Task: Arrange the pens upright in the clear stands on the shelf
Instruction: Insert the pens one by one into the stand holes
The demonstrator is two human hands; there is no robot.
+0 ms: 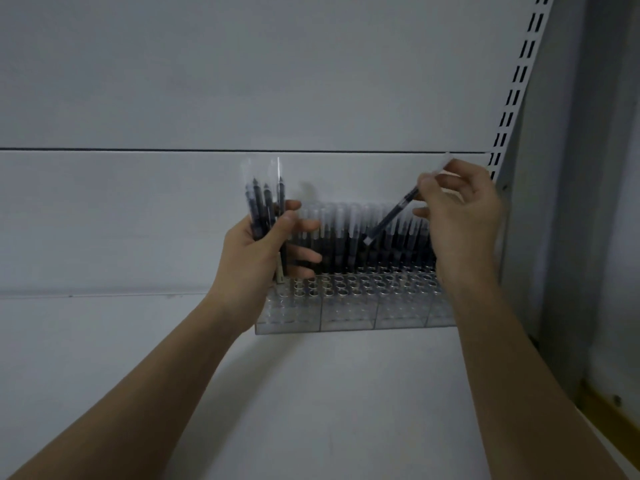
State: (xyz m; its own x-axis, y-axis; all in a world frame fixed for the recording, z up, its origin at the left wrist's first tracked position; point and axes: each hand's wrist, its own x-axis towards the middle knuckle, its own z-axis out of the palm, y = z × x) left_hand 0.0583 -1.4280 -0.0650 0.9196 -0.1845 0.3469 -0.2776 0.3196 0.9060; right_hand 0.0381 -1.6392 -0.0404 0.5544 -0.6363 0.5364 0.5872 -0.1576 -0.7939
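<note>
1. Two bare forearms (166, 368) come up from the bottom edge, nearest the camera, reaching to the shelf (346, 393).
2. Single pen (391, 216) is pinched by the right hand (457, 216) near its clear cap end, tilted, lower tip over the filled rows of the clear stands (349, 306).
3. Left hand (256, 251) grips a bundle of pens (265, 209), upright, just left of the stands.
4. Back rows hold upright pens; front holes look empty.
5. Risk: the tilted tip may catch standing pens or miss a hole; the loose bundle may slip.
6. Right wrist is bent down, fingers curled; left palm faces right, fingers wrapped round the bundle.
</note>
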